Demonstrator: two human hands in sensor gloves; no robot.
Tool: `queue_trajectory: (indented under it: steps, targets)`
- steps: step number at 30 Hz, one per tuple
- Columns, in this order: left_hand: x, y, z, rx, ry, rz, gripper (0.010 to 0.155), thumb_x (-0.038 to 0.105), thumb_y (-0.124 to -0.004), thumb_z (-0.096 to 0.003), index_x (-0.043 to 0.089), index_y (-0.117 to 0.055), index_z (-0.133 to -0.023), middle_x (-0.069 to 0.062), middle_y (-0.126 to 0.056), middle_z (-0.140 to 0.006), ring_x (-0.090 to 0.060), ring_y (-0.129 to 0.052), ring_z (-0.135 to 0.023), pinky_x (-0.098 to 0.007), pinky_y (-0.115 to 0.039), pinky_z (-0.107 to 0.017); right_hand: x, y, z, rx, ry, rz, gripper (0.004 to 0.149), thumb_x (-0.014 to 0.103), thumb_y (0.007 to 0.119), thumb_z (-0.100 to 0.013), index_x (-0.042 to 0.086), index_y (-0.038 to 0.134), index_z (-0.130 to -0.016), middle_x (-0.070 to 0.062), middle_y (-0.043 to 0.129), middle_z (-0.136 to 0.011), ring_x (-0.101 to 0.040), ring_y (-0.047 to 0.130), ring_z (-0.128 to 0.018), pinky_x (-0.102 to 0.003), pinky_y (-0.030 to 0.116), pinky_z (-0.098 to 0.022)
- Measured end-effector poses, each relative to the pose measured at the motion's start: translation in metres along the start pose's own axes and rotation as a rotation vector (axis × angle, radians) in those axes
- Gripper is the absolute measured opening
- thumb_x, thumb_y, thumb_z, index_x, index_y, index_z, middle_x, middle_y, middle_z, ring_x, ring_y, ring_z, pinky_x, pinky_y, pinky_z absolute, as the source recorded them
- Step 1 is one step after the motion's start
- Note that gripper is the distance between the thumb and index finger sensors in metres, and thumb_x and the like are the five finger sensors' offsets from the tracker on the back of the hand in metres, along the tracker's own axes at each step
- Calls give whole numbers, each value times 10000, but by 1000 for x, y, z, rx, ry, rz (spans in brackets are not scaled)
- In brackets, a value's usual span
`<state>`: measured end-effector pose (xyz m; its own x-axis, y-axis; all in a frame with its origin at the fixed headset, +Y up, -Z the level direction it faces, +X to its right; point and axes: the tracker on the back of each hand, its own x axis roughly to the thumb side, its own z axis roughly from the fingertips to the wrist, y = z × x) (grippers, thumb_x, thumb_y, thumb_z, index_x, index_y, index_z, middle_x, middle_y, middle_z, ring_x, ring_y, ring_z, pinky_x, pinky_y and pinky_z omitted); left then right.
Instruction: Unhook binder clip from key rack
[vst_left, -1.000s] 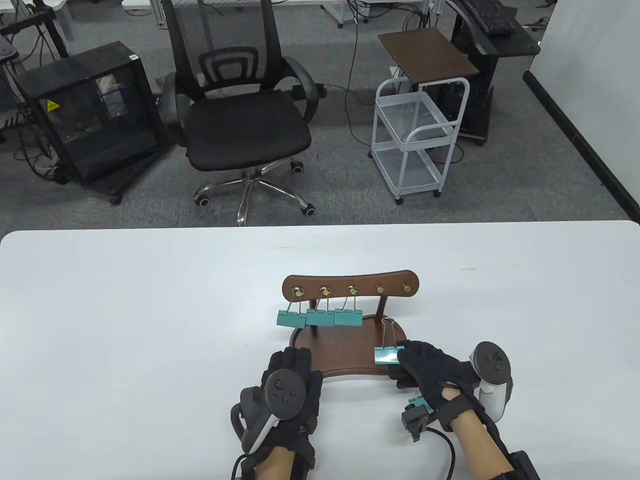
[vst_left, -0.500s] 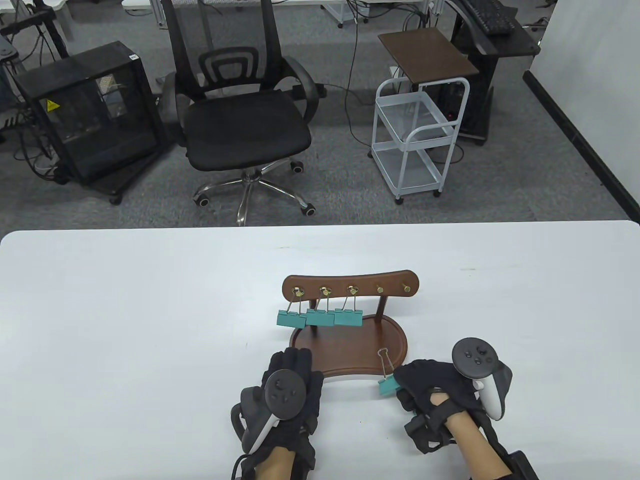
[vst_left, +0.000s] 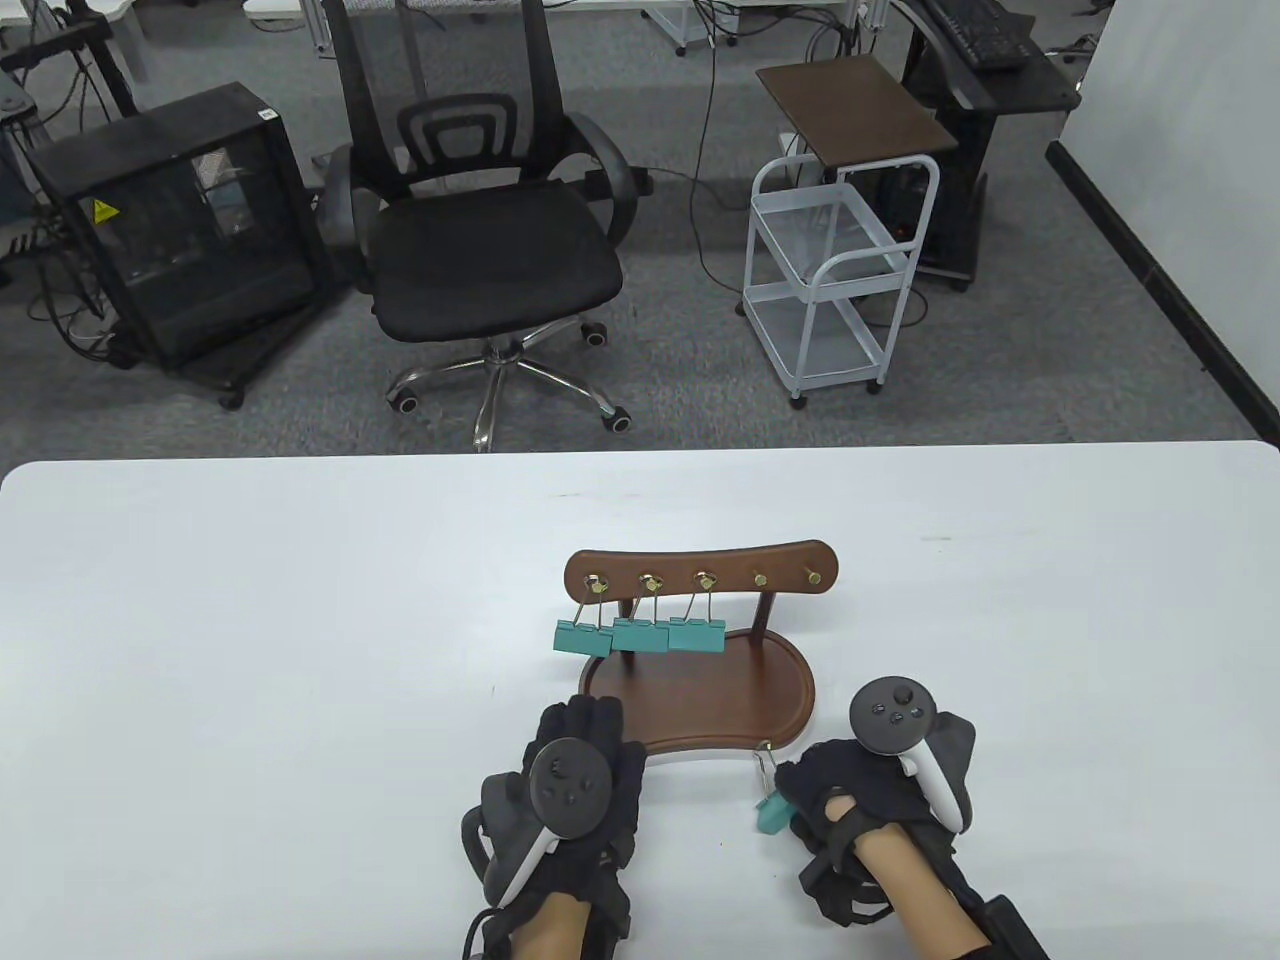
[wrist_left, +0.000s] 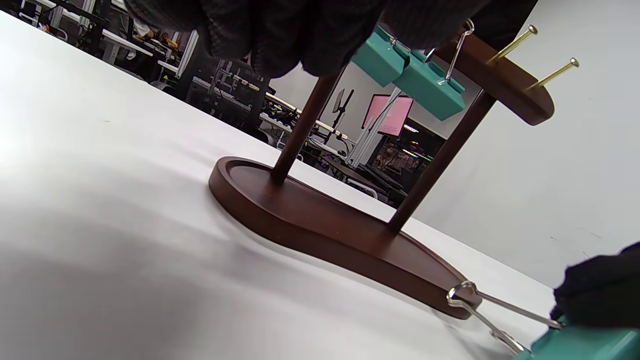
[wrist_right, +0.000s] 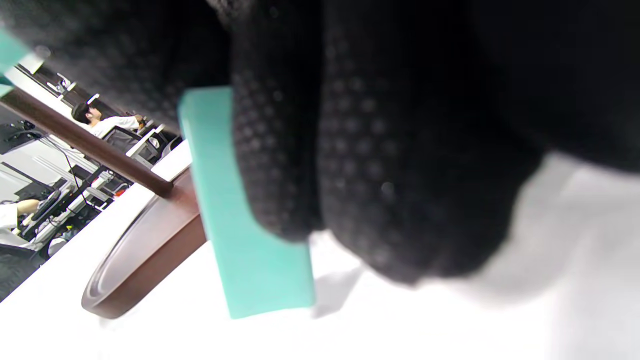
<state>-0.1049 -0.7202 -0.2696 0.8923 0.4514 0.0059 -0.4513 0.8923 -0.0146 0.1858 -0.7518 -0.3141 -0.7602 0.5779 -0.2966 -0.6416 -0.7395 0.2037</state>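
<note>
A brown wooden key rack (vst_left: 700, 575) stands on its oval base (vst_left: 700, 700) at the table's middle. Three teal binder clips (vst_left: 640, 634) hang from its left three brass hooks; the two right hooks (vst_left: 787, 577) are bare. My right hand (vst_left: 845, 790) holds a teal binder clip (vst_left: 771, 812) down at the table, just in front of the base's right end; the clip fills the right wrist view (wrist_right: 245, 240) under my fingers (wrist_right: 350, 165). Its wire handles show in the left wrist view (wrist_left: 480, 305). My left hand (vst_left: 580, 775) rests flat on the table, touching the base's front edge.
The white table (vst_left: 250, 650) spreads wide to the left and right of the rack. Beyond its far edge stand an office chair (vst_left: 480, 240), a white wire cart (vst_left: 840, 280) and a black computer case (vst_left: 180, 230).
My right hand has carried the clip from above the base's right end toward me and down to the table in front of the base. The left hand has not moved.
</note>
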Motion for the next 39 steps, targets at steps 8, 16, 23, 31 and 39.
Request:
queue_trajectory:
  steps: [8,16,23,31,39]
  targets:
    - [0,1,0,5,2,6,619,525,-606,-542,265,-620,-1103,-52,-595,-1180,-332,-522,-1103,-530,-523,-751,11,8,3,-22,-10,92,459,426,870,-346,37,917,-587,-153,1094,-224,-286,1094,-75,-343,940,6]
    - [-1,1,0,8,5,4,619,525,-606,-542,263,-622,-1103,-52,-595,-1180,-333,-521,-1103,-531,-523,-750,29,13,12,-114,-64,304,455,453,875,-349,64,906,-581,-125,1071,-202,-250,1079,-60,-333,924,3]
    - [-1,1,0,7,6,-1,619,526,-606,-542,264,-622,-1103,-53,-597,-1180,-333,-521,-1103,-531,-523,-750,37,14,16,-176,-109,496,455,471,877,-348,76,912,-572,-101,1070,-193,-245,1080,-62,-340,924,-6]
    - [-1,1,0,6,7,-1,620,527,-607,-542,263,-626,-1102,-53,-597,-1180,-335,-520,-1103,-532,-524,-750,29,11,12,-158,-58,537,426,458,886,-340,98,917,-566,-60,1068,-171,-255,1082,-96,-346,926,-22]
    - [-1,1,0,6,7,-1,616,519,-601,-543,260,-626,-1102,-55,-597,-1179,-334,-522,-1102,-532,-523,-750,26,7,13,-161,-50,518,388,441,887,-336,114,938,-537,-54,1068,-185,-256,1081,-105,-347,927,-28]
